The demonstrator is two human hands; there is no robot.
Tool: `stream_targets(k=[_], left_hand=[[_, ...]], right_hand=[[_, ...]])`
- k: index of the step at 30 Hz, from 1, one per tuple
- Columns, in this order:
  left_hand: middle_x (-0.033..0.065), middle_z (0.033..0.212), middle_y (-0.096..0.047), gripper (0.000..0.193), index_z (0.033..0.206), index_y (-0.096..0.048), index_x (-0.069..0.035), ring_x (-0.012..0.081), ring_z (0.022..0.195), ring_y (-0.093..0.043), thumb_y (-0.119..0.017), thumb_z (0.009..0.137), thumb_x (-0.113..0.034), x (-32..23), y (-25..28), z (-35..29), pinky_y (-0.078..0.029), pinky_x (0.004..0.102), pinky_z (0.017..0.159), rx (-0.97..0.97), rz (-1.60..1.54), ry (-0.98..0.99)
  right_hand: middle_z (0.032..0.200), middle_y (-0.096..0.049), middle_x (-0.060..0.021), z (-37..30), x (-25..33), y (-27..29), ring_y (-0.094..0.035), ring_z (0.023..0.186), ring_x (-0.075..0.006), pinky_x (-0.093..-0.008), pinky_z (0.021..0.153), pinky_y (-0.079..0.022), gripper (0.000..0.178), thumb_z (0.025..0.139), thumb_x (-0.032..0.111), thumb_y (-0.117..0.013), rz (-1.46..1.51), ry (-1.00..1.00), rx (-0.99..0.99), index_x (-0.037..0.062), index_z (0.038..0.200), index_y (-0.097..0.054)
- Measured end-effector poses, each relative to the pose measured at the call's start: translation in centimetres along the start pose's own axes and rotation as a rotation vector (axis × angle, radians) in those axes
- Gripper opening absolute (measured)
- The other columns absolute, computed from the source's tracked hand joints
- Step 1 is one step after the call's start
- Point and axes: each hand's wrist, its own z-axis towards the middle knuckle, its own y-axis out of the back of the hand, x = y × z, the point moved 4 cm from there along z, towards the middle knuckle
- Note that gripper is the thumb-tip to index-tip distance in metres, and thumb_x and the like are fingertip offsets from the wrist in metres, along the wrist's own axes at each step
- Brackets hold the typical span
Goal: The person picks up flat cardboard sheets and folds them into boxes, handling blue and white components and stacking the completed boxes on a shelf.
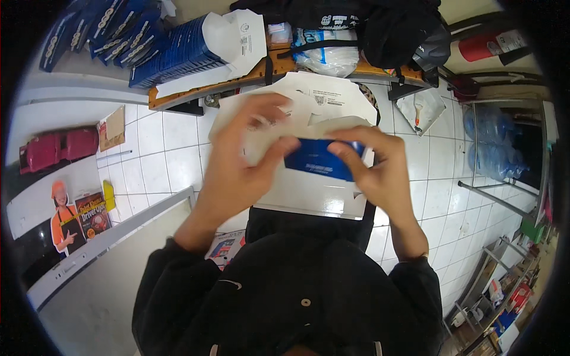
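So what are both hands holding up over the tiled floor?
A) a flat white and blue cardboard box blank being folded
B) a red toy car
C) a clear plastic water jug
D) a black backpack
A: the left hand and right hand both grip the white cardboard blank with a blue panel, flaps spread open, above the floor.
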Motion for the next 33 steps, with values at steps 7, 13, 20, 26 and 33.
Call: stream_targets(k=[7,13,20,26,33], left_hand=[[0.0085,0.111,-0.054,0.034,0.128,-0.057,0.002,0.0175,0.101,-0.052,-0.058,0.099,-0.015,3.4,-0.3,-1.8,-0.04,0.0287,0.091,-0.678,-0.074,-0.363],[0.0078,0.109,-0.052,0.029,0.115,-0.074,-0.006,0.02,0.1,-0.052,-0.074,0.087,-0.016,2.0,0.0,0.3,-0.043,0.0315,0.089,-0.367,0.164,-0.289],[0.0087,0.104,-0.05,0.025,0.1,-0.079,-0.009,0.0224,0.097,-0.054,-0.085,0.078,-0.017,2.7,0.3,0.7,-0.046,0.0332,0.085,-0.386,0.411,-0.213],[0.0093,0.102,-0.05,0.029,0.1,-0.079,-0.01,0.0225,0.096,-0.054,-0.089,0.075,-0.021,3.1,-0.7,0.1,-0.046,0.0338,0.081,-0.267,0.289,-0.135],[0.0171,0.114,-0.045,0.063,0.12,-0.069,-0.015,0.0322,0.104,-0.054,-0.092,0.061,-0.018,0.8,-1.2,-2.0,-0.048,0.0398,0.085,-0.145,0.606,-0.245]], right_hand=[[0.085,-0.075,-0.0095,-1.0,-2.1,0.2,-0.067,0.082,-0.0081,-0.0214,0.078,-0.048,0.049,0.091,0.0,-0.073,0.7,-0.285,-0.192,0.0009,0.136,-0.052],[0.085,-0.074,-0.009,-1.4,-3.5,-1.0,-0.065,0.08,-0.0067,-0.0195,0.072,-0.047,0.046,0.092,-0.001,-0.071,0.754,-0.33,-0.19,0.0005,0.134,-0.052],[0.084,-0.074,-0.0085,-1.8,-3.2,-3.0,-0.064,0.08,-0.007,-0.0197,0.074,-0.047,0.045,0.092,-0.003,-0.071,0.766,-0.33,-0.143,-0.0001,0.133,-0.052],[0.084,-0.074,-0.0076,-2.2,-3.3,-3.1,-0.064,0.082,-0.0066,-0.0198,0.076,-0.046,0.048,0.091,-0.003,-0.072,0.761,-0.326,-0.2,-0.0003,0.134,-0.05],[0.087,-0.073,-0.006,-2.0,-2.2,-2.9,-0.063,0.085,-0.0065,-0.0198,0.077,-0.047,0.048,0.09,-0.005,-0.072,0.686,-0.289,-0.203,-0.0012,0.133,-0.05]])
